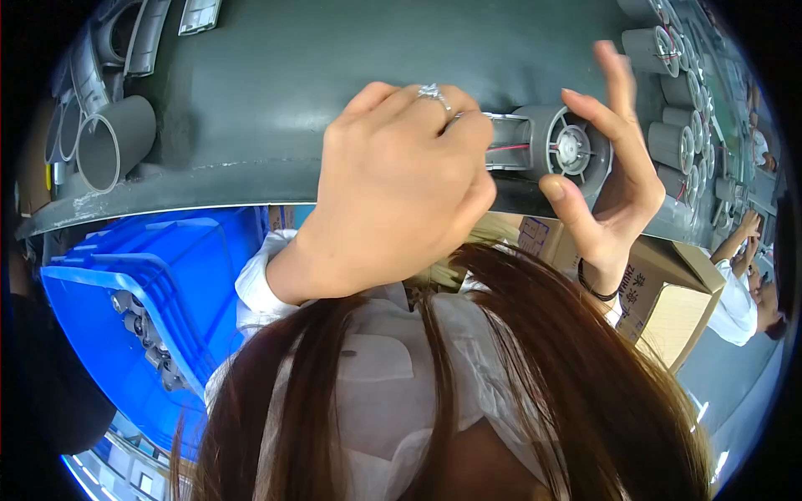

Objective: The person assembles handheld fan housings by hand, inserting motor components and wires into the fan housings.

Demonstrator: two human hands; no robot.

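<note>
A grey hair-dryer-like fan housing point(571, 150) lies at the table's near edge, its round end with a spoked fan facing up toward me. From that end an open handle channel point(508, 144) runs left, with a red wire inside it. My left hand point(401, 179), wearing a ring, is closed over the far left part of this handle; its fingertips and whatever else they pinch are hidden. Around the round end my right hand point(614, 159) is open, thumb and fingers apart. Whether its thumb touches the rim, I cannot tell.
Several grey cylinder housings with wires point(668, 142) line the table's right side. Grey tubes point(117, 142) and curved shell pieces point(149, 37) lie at the left. Below the edge are a blue bin point(142, 267) with small parts and a cardboard box point(677, 292). Another person point(739, 292) sits far right.
</note>
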